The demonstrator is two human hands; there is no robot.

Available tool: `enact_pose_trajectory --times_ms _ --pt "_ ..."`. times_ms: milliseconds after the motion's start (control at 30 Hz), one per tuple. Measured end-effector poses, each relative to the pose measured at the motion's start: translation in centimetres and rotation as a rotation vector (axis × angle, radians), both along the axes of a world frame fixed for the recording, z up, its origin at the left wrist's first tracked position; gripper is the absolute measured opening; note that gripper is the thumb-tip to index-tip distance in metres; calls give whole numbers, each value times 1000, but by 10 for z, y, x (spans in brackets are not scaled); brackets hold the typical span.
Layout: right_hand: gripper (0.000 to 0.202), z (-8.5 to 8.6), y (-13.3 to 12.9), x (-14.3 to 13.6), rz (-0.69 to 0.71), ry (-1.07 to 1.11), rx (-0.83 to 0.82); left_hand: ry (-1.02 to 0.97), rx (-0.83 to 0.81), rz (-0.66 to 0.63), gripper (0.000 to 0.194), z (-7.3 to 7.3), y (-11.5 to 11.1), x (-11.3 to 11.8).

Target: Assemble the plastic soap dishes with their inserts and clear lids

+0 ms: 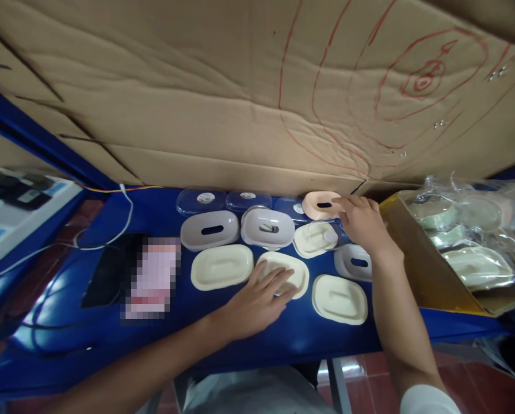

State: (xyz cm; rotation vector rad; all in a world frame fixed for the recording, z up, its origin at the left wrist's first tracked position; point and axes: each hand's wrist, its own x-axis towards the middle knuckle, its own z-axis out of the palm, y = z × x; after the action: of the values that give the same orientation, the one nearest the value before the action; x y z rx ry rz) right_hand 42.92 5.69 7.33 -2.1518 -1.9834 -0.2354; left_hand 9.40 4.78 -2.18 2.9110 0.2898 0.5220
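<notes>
Spread over a cream oval tray (301,275) is my left hand (261,299), fingers apart and resting on or just above it. My right hand (361,221) reaches to the back, its fingertips at the right end of a peach oval dish (317,205) with a slot; the fingers look bent round its edge. Nearby lie another cream tray (222,267), a third cream tray (340,300), a grey slotted dish (209,230), a second grey dish (268,227), a cream piece with a round white part (313,238) and a grey slotted dish (352,261) partly behind my right forearm.
Clear lids (201,201) line the back of the blue table (283,339). On the right, a cardboard box (412,270) holds plastic-wrapped dishes (477,267). A black object (106,276), a blurred pink patch and white cables (130,213) are at the left. Cardboard (175,86) stands behind.
</notes>
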Motion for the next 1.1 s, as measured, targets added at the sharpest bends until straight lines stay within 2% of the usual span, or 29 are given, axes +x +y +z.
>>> enact_pose_trajectory --times_ms 100,200,333,367,433,533,633,733,833,900,1000,1100 --pt "42 15 -21 -19 199 151 -2 -66 37 -3 30 5 0 0" --pt "36 13 -63 -39 252 232 66 -237 80 28 15 17 1 -7" --pt "14 -24 -136 -71 207 347 201 -446 -39 44 13 46 9 -27" --pt "12 -34 -153 -82 193 410 241 -474 -75 55 26 53 11 -32" --pt "20 -52 -179 -106 132 499 310 -468 -88 93 49 64 15 -41" --pt "29 -67 -194 -142 33 473 297 -313 -67 140 53 64 13 -47" --pt "59 -70 -184 -166 107 392 122 -83 -49 178 37 45 -5 -46" --pt "71 -68 -161 -170 288 351 -30 -15 -78 228 32 20 -35 -48" --pt "71 -61 -132 -161 398 303 -42 -86 -137 297 21 5 -65 -58" --pt "69 -57 -106 -153 381 245 -8 -121 -160 325 16 2 -79 -67" --pt "58 -57 -60 -145 301 136 -2 -147 -192 351 13 3 -85 -77" --pt "41 -59 -27 -140 300 50 66 -174 -195 368 13 3 -81 -81"
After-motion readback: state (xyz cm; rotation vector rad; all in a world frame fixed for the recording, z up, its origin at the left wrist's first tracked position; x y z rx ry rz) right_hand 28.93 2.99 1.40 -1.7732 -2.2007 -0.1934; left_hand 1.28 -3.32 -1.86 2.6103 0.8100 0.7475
